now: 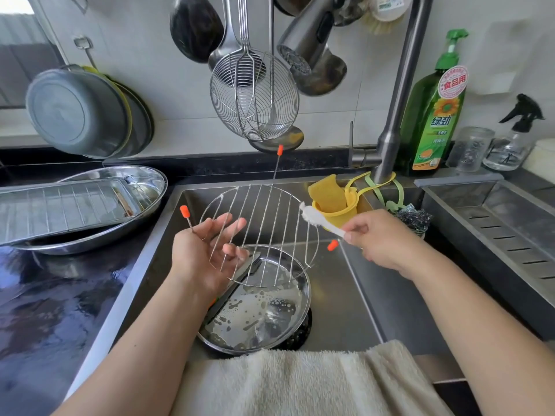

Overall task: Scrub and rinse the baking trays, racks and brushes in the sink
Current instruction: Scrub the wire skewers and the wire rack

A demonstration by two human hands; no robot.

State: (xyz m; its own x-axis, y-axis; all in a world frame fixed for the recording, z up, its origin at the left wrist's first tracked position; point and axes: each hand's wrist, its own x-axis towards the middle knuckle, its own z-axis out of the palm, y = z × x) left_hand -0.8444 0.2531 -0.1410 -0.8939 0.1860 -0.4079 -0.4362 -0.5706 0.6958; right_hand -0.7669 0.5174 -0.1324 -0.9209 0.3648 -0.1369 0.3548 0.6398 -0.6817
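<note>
Head view first — what do we see over the sink [375, 295]?

— We see a round wire rack [270, 223] held up above the basin, tilted, with orange-capped legs sticking out. Our left hand [207, 253] supports it from underneath, palm up, fingers spread and mostly straight, poking through the wires.

And the right hand [378, 241]?

— It pinches the handle of a small white brush [318, 220], whose foamy head touches the rack's right rim. So the hands are apart, one under the rack, one clamped on the brush.

What lies below the rack?

— A round steel pan [264, 307] sits on the sink floor with soapy water and bubbles in it; a dark flat tool leans across its left edge, but we cannot tell what it is.

And on the worktop [45, 295]?

— To the left, on the wet dark surface, a rectangular baking tray [60, 208] with a wire rack inside rests in an oval steel dish [120, 229].

Anything near the tap [396, 94]?

— A yellow sponge [327, 193] stands in a yellow holder hung at the tap's base, with a steel scourer [414, 217] just beside it. A green detergent bottle [432, 115] stands behind, and a wire skimmer [255, 97] hangs on the wall above. A pale towel [300, 382] is draped over the sink's near edge.
</note>
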